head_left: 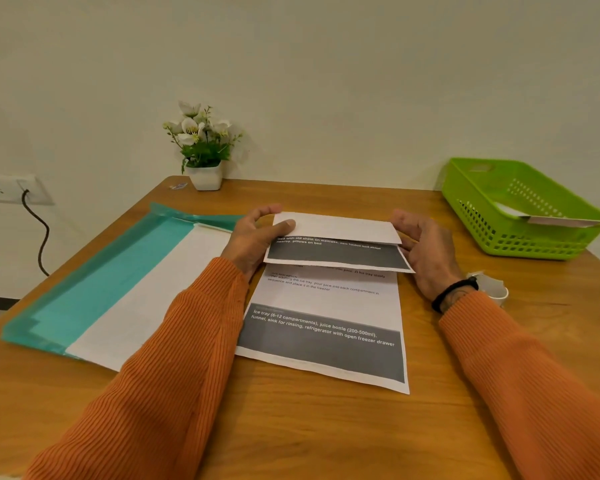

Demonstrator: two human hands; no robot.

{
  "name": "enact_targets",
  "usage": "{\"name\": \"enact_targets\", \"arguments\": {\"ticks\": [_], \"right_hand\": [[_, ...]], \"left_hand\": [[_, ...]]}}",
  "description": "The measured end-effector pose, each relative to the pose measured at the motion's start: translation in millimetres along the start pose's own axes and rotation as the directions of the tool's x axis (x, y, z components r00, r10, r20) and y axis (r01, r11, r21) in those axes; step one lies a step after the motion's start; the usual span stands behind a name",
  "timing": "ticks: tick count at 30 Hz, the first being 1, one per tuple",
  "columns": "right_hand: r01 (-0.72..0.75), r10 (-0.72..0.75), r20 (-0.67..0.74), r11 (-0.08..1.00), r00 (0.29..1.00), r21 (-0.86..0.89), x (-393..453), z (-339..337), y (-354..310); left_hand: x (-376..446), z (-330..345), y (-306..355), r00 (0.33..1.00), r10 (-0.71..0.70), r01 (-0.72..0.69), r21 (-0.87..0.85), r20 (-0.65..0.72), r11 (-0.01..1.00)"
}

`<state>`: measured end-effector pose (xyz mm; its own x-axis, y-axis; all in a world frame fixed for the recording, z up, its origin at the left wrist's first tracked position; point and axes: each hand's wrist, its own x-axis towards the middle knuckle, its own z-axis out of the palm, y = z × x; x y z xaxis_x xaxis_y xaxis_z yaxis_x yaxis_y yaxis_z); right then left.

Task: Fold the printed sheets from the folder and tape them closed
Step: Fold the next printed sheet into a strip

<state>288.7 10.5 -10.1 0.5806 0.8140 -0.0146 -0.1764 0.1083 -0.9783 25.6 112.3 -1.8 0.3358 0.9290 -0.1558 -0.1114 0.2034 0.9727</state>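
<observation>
Orange sleeves [174,368] reach over the wooden table [326,438]; left of the flat printed sheet [326,327] lies a teal folder [97,278]; beyond it, left hand [253,237] and right hand [426,251] pinch a folded sheet [336,244] by its ends; far right, a green basket [520,216].

Bare table [326,431] lies open along the near edge, in front of the flat printed sheet [321,327]. The teal folder [94,285] with its white pages covers the left side. At the far edge, a flower pot [205,176] stands left of centre, with open wood between it and the green basket [520,216] at the far right. A white cup [492,289] sits just beside the right wrist.
</observation>
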Motion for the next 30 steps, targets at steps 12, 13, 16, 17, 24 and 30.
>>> {"name": "enact_targets", "arguments": {"ticks": [12,13,16,17,24,30], "right_hand": [[0.070,-0.064,0.122,0.996,0.990,-0.049,-1.1,-4.2,1.3],[0.074,-0.069,0.122,0.997,0.990,-0.037,-0.3,-4.5,2.0],[0.084,-0.082,0.114,0.996,0.990,-0.010,2.2,-5.3,3.7],[0.085,-0.083,0.107,0.996,0.991,-0.011,3.0,-5.5,4.2],[0.043,-0.046,0.074,0.998,0.996,0.046,0.4,-2.7,1.5],[0.018,-0.024,0.057,0.993,0.998,0.113,-8.0,0.5,-5.3]], "left_hand": [[-2.1,3.9,2.4,1.000,-0.001,0.001,0.024,-0.027,1.000],[-3.1,5.5,3.0,1.000,0.000,0.001,0.047,-0.014,0.999],[-2.0,6.0,2.2,1.000,-0.002,0.004,0.073,-0.019,0.997],[-1.5,5.6,2.5,1.000,-0.011,0.012,0.058,-0.026,0.998],[-2.0,5.4,4.5,0.998,-0.043,0.040,-0.068,-0.046,0.997],[-7.3,6.5,10.8,0.992,-0.083,0.060,-0.219,-0.096,0.974]]}}
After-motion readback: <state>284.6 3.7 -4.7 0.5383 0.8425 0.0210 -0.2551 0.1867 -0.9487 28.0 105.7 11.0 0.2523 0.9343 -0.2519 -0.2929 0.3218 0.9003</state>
